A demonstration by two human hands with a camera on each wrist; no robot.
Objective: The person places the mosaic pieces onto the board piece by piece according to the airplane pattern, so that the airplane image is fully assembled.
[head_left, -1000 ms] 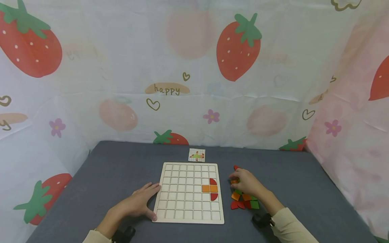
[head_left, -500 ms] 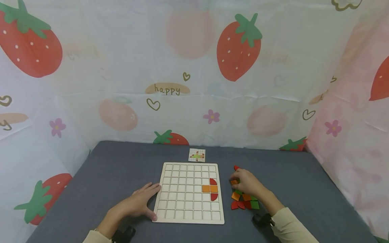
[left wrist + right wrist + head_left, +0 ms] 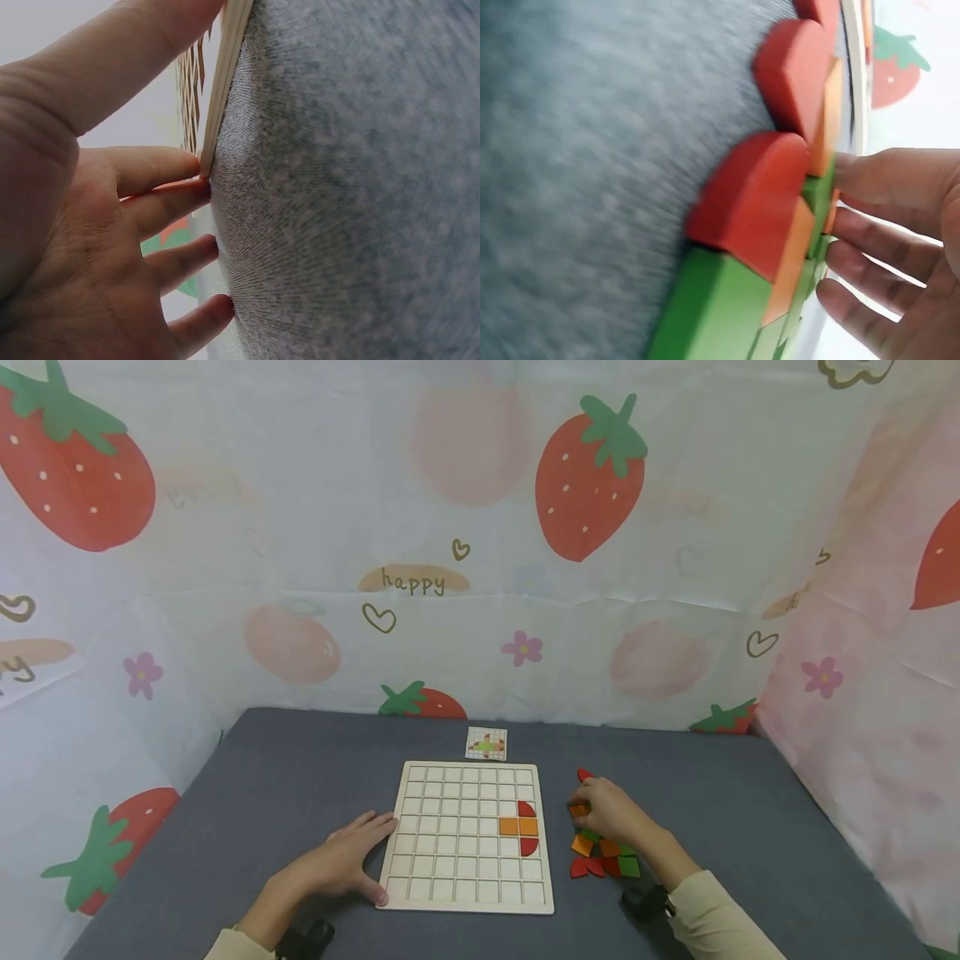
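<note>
My left hand rests at the left edge of a pale wooden grid board, fingers spread. Its thumb lies on the near-left corner, and fingertips touch the side, as the left wrist view also shows. On the board's right side sit two orange square tiles and two red quarter-round tiles. My right hand is at the far part of a tile pile, thumb and forefinger around an orange tile; the fingertips are partly hidden. Green tiles and red tiles lie close to it.
A small picture card with a coloured pattern lies beyond the board. The dark grey tabletop surrounds everything. A printed strawberry cloth hangs behind and at both sides. Black wrist cameras sit on both wrists.
</note>
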